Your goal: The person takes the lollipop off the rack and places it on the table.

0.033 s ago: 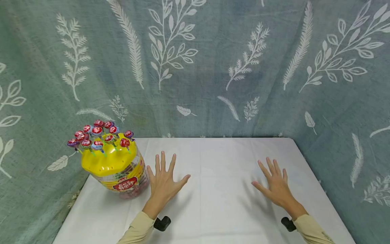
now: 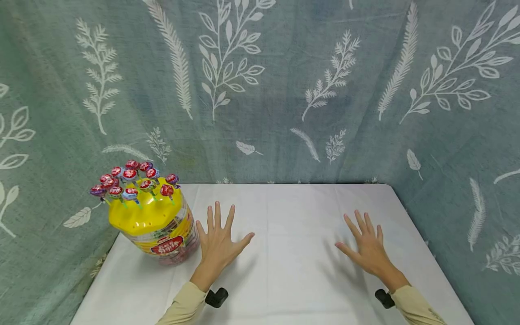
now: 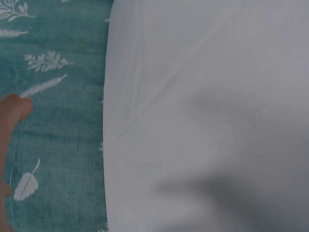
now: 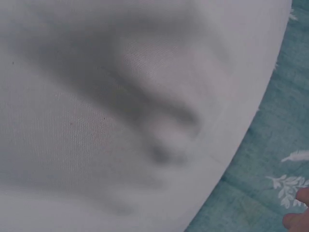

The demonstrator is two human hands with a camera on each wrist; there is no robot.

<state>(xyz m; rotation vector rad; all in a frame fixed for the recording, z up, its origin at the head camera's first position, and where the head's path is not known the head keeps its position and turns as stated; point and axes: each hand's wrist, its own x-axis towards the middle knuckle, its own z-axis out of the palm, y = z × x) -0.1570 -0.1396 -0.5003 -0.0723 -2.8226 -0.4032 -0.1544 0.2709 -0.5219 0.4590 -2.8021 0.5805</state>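
In the head view my left hand (image 2: 219, 237) lies flat on the white table (image 2: 292, 212), fingers straight and spread, holding nothing. Just left of it stands a clear plastic candy jar (image 2: 162, 237) with a yellow lid, and several red-wrapped lollipops (image 2: 130, 178) stick up from the lid. My right hand (image 2: 365, 246) lies flat and spread on the table's right half, away from any object. The left wrist view shows only white cloth (image 3: 203, 116) and one fingertip (image 3: 12, 113). In the right wrist view a fingertip (image 4: 299, 212) shows at the lower right corner.
A grey-green curtain (image 2: 284, 90) with white leaf prints hangs close behind and around both sides of the table. The jar stands near the table's left edge. Black wrist camera mounts (image 2: 216, 298) sit at both cuffs.
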